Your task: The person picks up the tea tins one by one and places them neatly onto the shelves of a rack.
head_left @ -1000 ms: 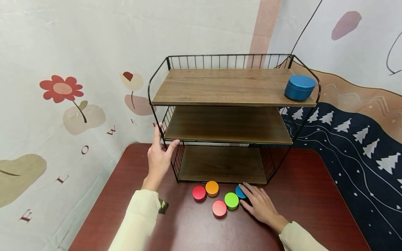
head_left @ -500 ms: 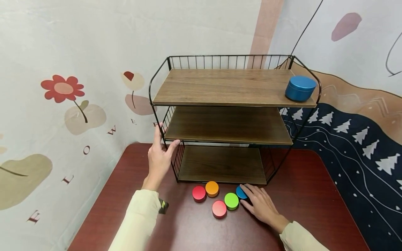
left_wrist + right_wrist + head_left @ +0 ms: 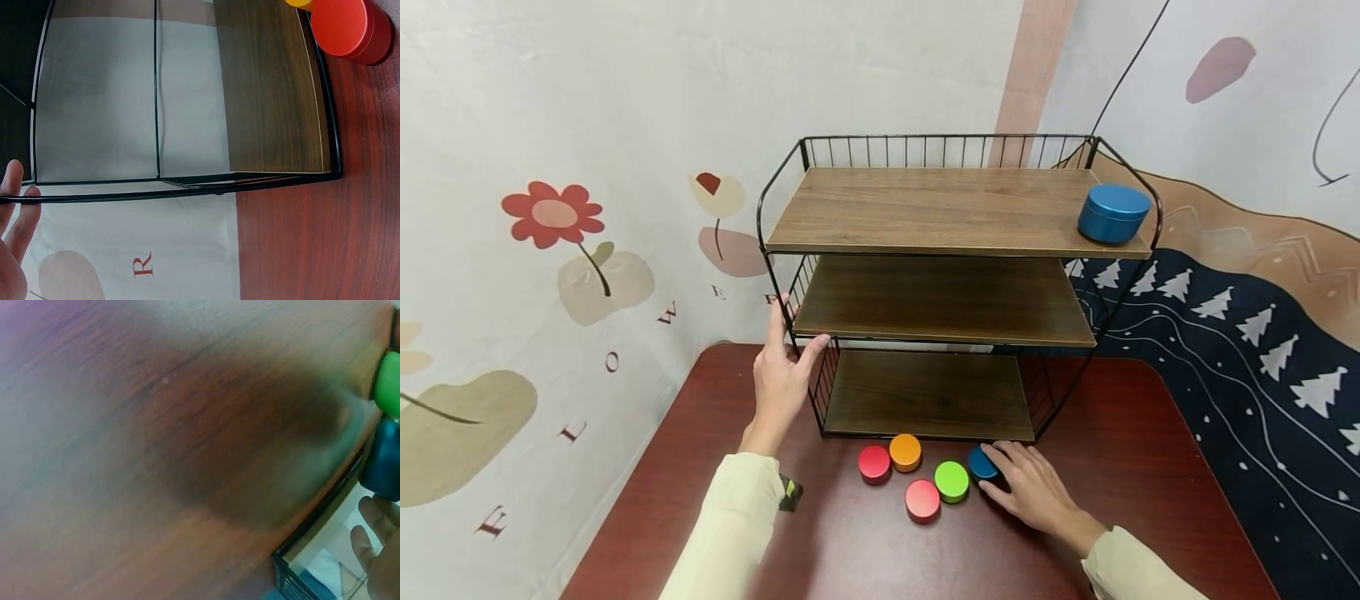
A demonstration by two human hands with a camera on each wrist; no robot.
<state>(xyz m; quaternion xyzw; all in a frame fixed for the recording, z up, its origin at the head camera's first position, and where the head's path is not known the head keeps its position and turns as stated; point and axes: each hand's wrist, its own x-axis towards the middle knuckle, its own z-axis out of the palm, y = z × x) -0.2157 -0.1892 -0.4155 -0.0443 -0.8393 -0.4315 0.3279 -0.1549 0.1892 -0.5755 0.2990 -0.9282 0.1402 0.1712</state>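
My left hand holds the left upright of a three-tier shelf rack, thumb in front and fingers behind the black wire frame. The left wrist view shows two fingers by that dark bar. At the rack's front right foot, my right hand pinches a small round blue tin between fingers and thumb. A green tin stands just left of the blue one. Further left are a pinkish-red tin, an orange tin and a red tin.
A larger blue tin sits at the right end of the top shelf. The rack stands on a reddish-brown table before a printed cloth backdrop. A small dark green-and-black item lies beside my left sleeve.
My right hand has slid slightly right, and the small blue tin has shifted the same way, away from the green one. My left hand stays on the rack.
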